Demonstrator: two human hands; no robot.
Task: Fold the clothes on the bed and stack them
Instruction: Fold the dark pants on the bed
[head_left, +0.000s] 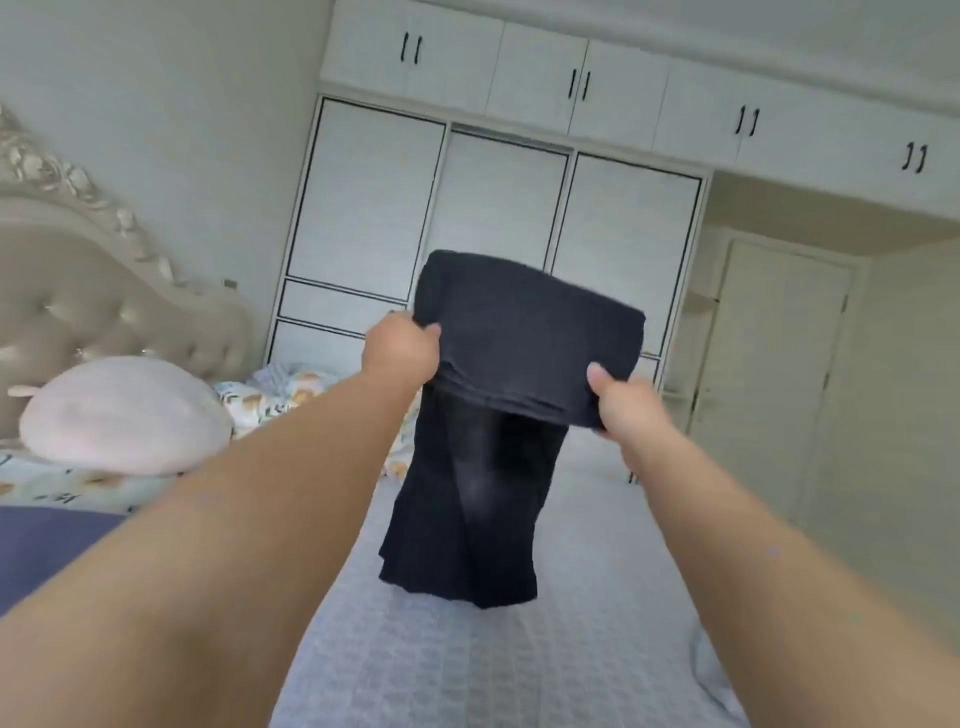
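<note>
Above the bed (519, 665), left hand (400, 348) and right hand (621, 402) grip the dark garment (519, 332) between them.

garment (519, 338) above bed (519, 649) | pillow (124, 415) left | wardrobe (498, 208) behind

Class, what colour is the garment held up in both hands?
Black garment, plain; seen in the head view.

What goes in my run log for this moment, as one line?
left hand: grips dark garment | right hand: grips it | garment: held above bed
</note>
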